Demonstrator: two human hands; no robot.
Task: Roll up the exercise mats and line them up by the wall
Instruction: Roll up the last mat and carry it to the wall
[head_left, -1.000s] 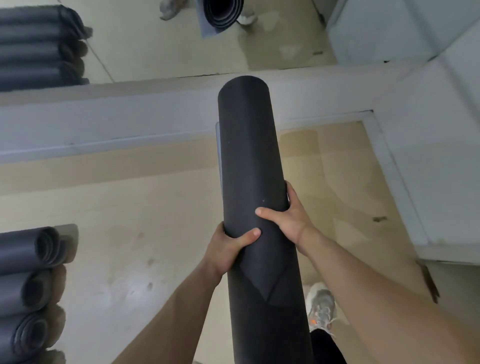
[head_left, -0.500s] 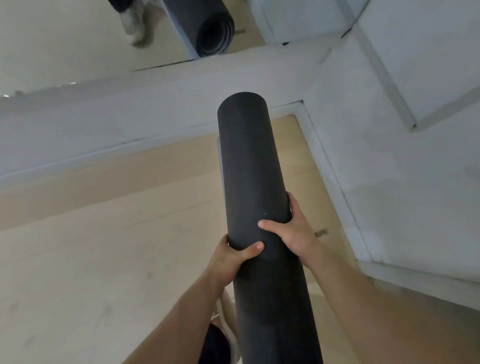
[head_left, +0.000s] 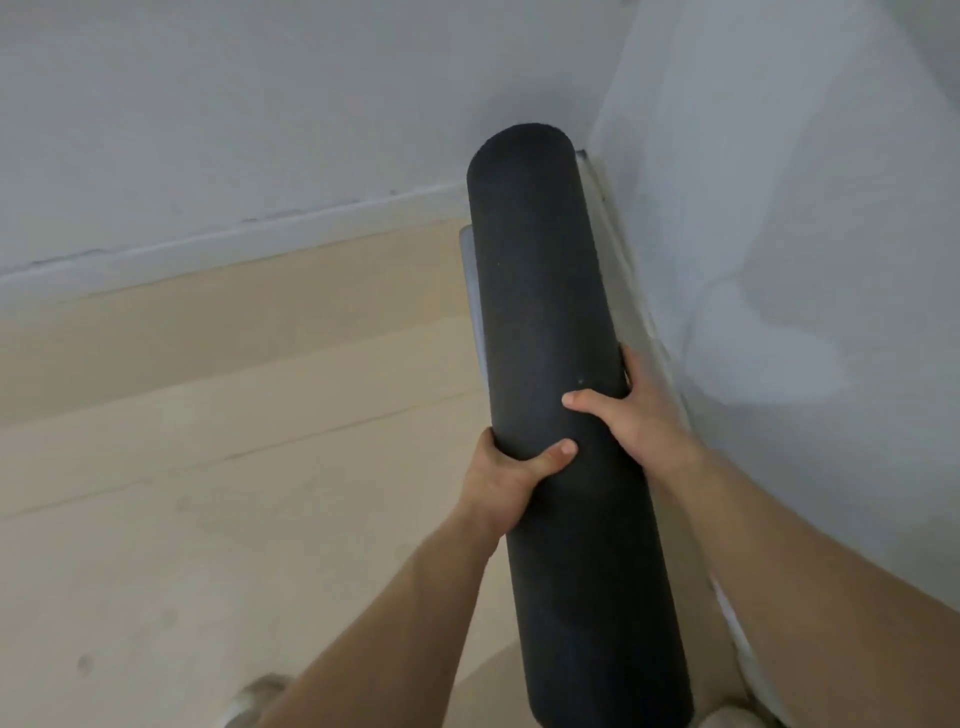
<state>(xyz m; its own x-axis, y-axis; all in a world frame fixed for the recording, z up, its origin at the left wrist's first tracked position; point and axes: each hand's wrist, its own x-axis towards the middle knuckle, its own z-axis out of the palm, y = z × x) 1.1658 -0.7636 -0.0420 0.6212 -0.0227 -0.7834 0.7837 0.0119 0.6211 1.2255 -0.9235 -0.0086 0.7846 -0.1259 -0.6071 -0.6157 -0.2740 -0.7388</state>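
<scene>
Head view, looking down at two bare forearms and a room corner. A dark rolled mat (head_left: 550, 364) runs from the bottom of the frame, between the arms, up toward the corner where two pale walls meet. It is held off the floor, tilted away from the person, w/ its far end highest in frame and rounded like a closed tube. A thin grey strip, the loose edge of the mat, shows along its left side near the upper half.

Left hand (head_left: 506, 483) is closed around the mat from the left, thumb lying across the front of the roll, fingers hidden behind it. Right hand (head_left: 641, 415) grips from the right, slightly farther up the roll, thumb also across the front and fingers wrapped around the back. The two thumbs sit near each other, not touching.

Floor (head_left: 208, 467) is light wood-look boards. A pale wall (head_left: 234, 130) w/ a low baseboard crosses the top left; a second wall (head_left: 805, 234) fills the right side, just beside the mat. A shoe (head_left: 260, 699) tip shows at bottom left, blurred.
</scene>
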